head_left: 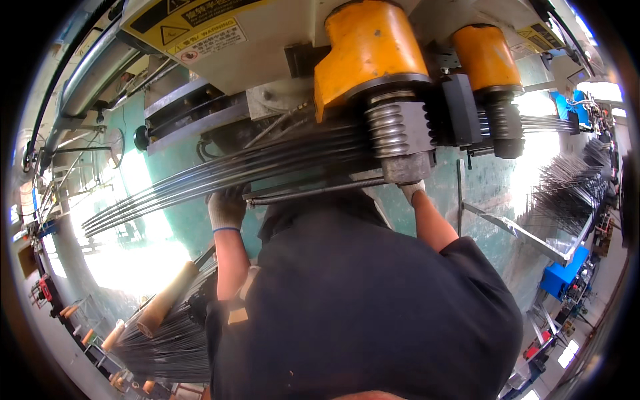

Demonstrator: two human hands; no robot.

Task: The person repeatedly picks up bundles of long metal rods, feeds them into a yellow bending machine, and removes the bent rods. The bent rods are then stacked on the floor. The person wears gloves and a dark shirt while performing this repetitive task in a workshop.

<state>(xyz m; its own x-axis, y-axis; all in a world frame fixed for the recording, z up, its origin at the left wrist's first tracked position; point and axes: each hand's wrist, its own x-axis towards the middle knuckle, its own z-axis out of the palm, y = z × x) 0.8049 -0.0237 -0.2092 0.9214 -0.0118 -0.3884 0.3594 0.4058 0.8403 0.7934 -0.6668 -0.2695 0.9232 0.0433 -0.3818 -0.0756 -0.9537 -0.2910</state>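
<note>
My left hand [228, 208], in a white glove with dark fingers, is at the near side of a bundle of long dark metal rods [307, 148]. Its fingers look curled against the underside of the rods, partly hidden there. The rods run from the left to a grooved metal roller block [400, 130] under an orange machine head [370, 47]. Close to my left hand begins a thin ribbed bar [320, 191], which reaches the block's lower end. My right hand [413, 191], also in a pale glove, is just below that block, which hides its fingers.
A second orange head [485, 57] with a smaller grooved roller [505, 123] stands to the right. Bundled thin rods [570, 187] rest on a metal frame [520, 230] at right. More rods [163, 350] and a cardboard tube [167, 300] lie at lower left.
</note>
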